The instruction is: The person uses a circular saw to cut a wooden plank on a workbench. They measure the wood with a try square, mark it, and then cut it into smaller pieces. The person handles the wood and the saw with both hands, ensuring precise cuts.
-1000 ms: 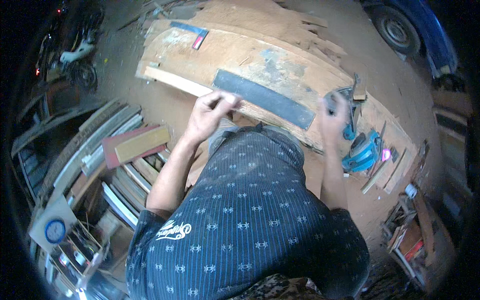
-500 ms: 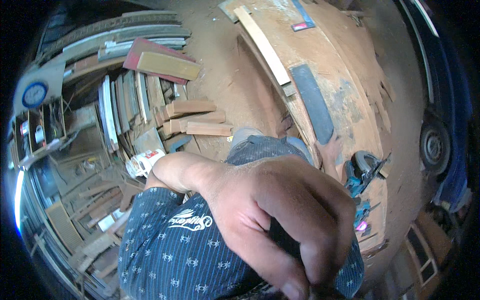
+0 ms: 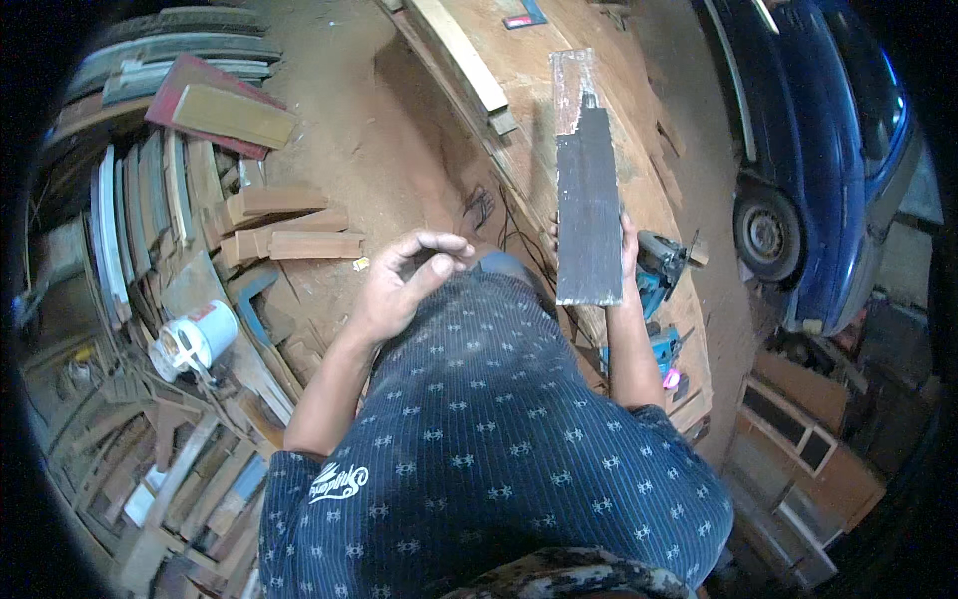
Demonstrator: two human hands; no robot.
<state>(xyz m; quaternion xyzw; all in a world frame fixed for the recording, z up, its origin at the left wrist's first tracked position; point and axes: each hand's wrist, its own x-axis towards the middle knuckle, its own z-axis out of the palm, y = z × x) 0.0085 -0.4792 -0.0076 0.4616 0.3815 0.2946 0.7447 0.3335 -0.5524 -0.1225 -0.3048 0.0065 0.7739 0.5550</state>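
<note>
In my right hand point(image 3: 629, 246) is a dark grey painted board point(image 3: 589, 205), held up above the workbench. My fingers wrap its two long edges near its near end; the palm is hidden beneath. Toward the far end the dark coat gives way to a patchy, whitish-brown bare area. My left hand point(image 3: 409, 285) is in the air in front of my body, fingers loosely bent and thumb apart, with nothing in it. Just right of the held board, a teal circular saw point(image 3: 654, 270) rests on the workbench point(image 3: 479, 45).
A pale wood strip point(image 3: 459, 55) lies along the bench's left edge. A second teal power tool point(image 3: 654, 347) sits nearer me. At left are stacked wood blocks point(image 3: 314, 246), a white bucket point(image 3: 205, 337) and many leaning planks. A blue vehicle point(image 3: 808, 150) stands at right.
My right hand has raised the dark board off the bench. My left hand has dropped from close in front of the camera to in front of my body, its fingers now apart.
</note>
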